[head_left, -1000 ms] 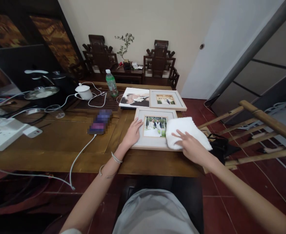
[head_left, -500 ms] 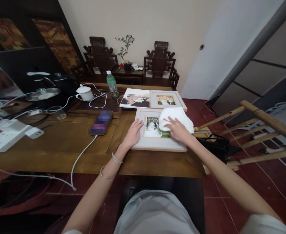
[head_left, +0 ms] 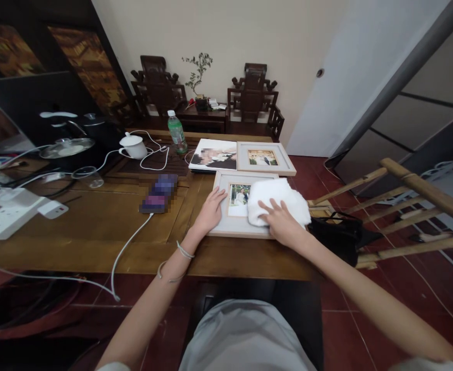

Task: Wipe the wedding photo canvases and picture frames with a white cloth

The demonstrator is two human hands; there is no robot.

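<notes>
A picture frame with a pale border and light wooden edge lies flat near the table's front right edge. Inside it is a photo of people outdoors, partly covered. My left hand rests on the frame's left border, fingers stretched out over it. Over the frame's right half lies a folded white towel, bunched and hanging past the right edge. My right hand presses on the towel with fingers spread and has hold of it. The frame's right border is hidden beneath the towel.
Behind are a second picture frame and a photo album. A bottle, lidded white cup, charging phone, plastic cup and power strip stand leftward. A bamboo rack is beyond the right edge.
My right hand has slid the towel down toward the frame's front edge and slightly right, covering more of the lower right corner. My left hand has stayed on the left border.
</notes>
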